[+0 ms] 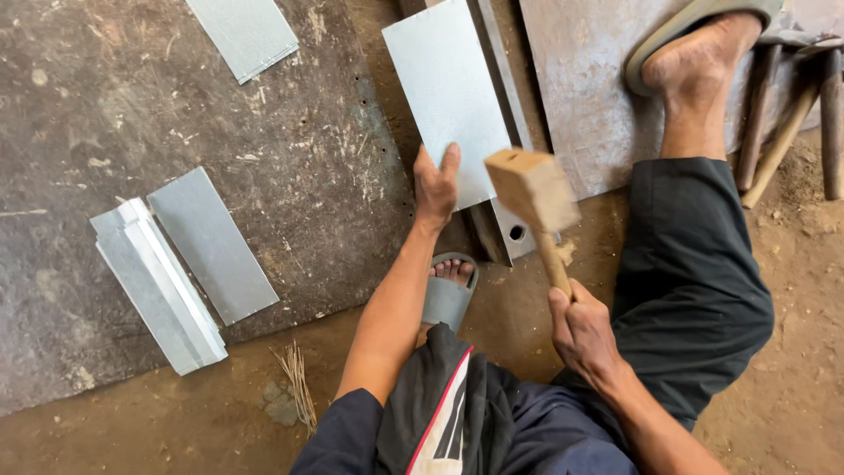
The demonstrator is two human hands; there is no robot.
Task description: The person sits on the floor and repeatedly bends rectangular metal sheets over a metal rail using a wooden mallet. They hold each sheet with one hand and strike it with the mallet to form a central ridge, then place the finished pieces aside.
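Overhead, right hand raising mallet, left hand pinning sheet

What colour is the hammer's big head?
Pale tan wood: the mallet, held in the right hand, shows best in the head view.

The person is sitting low, both forearms bare and reaching forward. The left arm is stretching out nearly straight, its left hand lying palm down with fingers together and thumb spread apart. The right arm is bending at the elbow, and the right hand is curling into a closed fist, knuckles up, wrist cocked slightly back.
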